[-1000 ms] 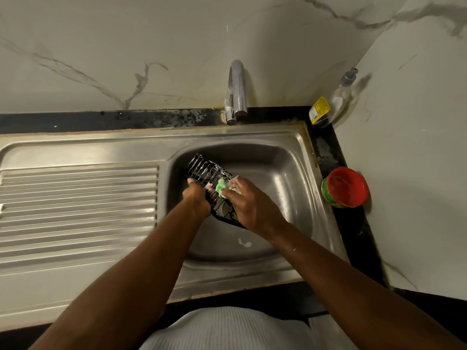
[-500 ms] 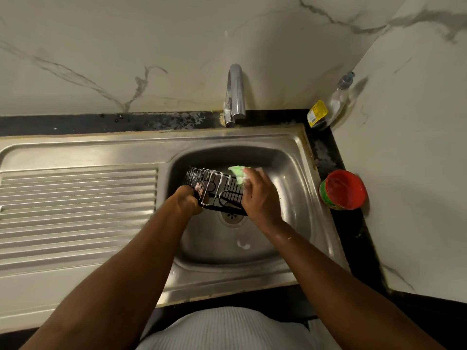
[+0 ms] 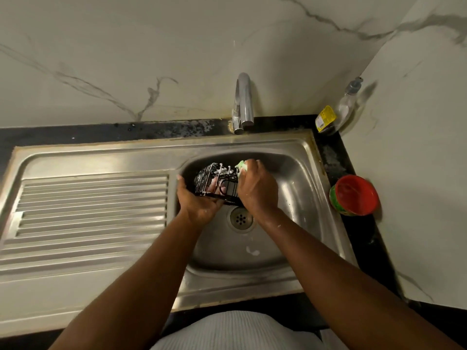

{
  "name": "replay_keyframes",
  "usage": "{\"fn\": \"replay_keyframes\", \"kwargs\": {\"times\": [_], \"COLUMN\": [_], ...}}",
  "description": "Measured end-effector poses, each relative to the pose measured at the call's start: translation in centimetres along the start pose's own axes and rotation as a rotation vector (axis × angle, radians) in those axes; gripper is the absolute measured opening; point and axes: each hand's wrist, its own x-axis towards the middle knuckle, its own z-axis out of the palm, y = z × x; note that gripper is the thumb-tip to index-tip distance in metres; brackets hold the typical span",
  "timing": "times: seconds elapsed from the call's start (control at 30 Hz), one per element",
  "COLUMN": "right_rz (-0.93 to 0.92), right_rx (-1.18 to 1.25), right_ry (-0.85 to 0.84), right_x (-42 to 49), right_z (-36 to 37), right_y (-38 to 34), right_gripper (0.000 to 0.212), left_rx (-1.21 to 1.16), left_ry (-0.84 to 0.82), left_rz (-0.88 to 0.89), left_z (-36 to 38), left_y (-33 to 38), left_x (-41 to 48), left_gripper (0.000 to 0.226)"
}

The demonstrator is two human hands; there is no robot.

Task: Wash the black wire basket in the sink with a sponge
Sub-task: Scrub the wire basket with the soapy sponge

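Basket held up in the sink (image 3: 299, 173) bowl, just behind and above the drain (image 3: 241, 218), under the line of the tap (image 3: 243, 102). The black wire basket (image 3: 216, 183) lies with its long axis roughly left to right across the bowl, its near lower edge towards me, and white suds on the upper wires. My left hand (image 3: 198, 202) takes it from the left and underneath. The palm cups the lower near rail and the fingers curl up inside, showing through the wires, so this is a firm grip. My right hand (image 3: 258, 189) sits against the basket's right end, closed around the green sponge (image 3: 241, 165). Only a corner of sponge shows past my knuckles, at the far top right corner of the basket. I cannot tell how much of it touches wire. The right hand is the nearer one to the unscrubbed run. As I judge it, the stroke ahead goes leftward along the top wires, away from this corner, with the left hand bracing. The wet wire may twist in my grip. No water is visibly running from the tap.
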Motion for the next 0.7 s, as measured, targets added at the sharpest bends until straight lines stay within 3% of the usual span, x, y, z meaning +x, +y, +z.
{"fn": "replay_keyframes", "kwargs": {"times": [0.1, 0.23, 0.33, 0.43, 0.5, 0.57, 0.63, 0.7], "right_rz": [0.017, 0.002, -0.165, -0.379, -0.403, -0.334, -0.110, 0.116], "right_rx": [0.010, 0.073, 0.138, 0.148, 0.160, 0.139, 0.046, -0.003], "right_ry": [0.032, 0.000, -0.041, -0.067, -0.077, -0.063, -0.074, -0.208], "right_x": [0.9, 0.8, 0.4, -0.2, -0.6, -0.7, 0.1, 0.7], "right_z": [0.4, 0.9, 0.6, 0.0, -0.4, -0.4, -0.4, -0.3], "right_y": [-0.3, -1.5, -1.4, 1.0, 2.8, 4.0, 5.1, 6.4], "right_gripper": [0.022, 0.025, 0.021, 0.016, 0.018, 0.018, 0.018, 0.019], "left_rx": [0.153, 0.274, 0.259, 0.269, 0.300, 0.331, 0.355, 0.364], "left_ry": [-0.026, 0.046, 0.184, 0.201, 0.155, 0.131, 0.176, 0.215], "left_rz": [0.069, 0.180, 0.227, 0.223, 0.242, 0.257, 0.273, 0.279], "left_z": [1.2, 3.6, 3.5, 2.6, 2.9, 3.7, 4.3, 4.4], "left_y": [-2.3, -3.5, -2.9, -2.0, -1.7, -1.7, -1.8, -1.5], "left_x": [-2.2, -3.3, -2.4, -1.3, -1.4, -1.6, -1.5, -1.4], "left_gripper": [0.096, 0.065, 0.055, 0.067, 0.057, 0.051, 0.047, 0.044]}}
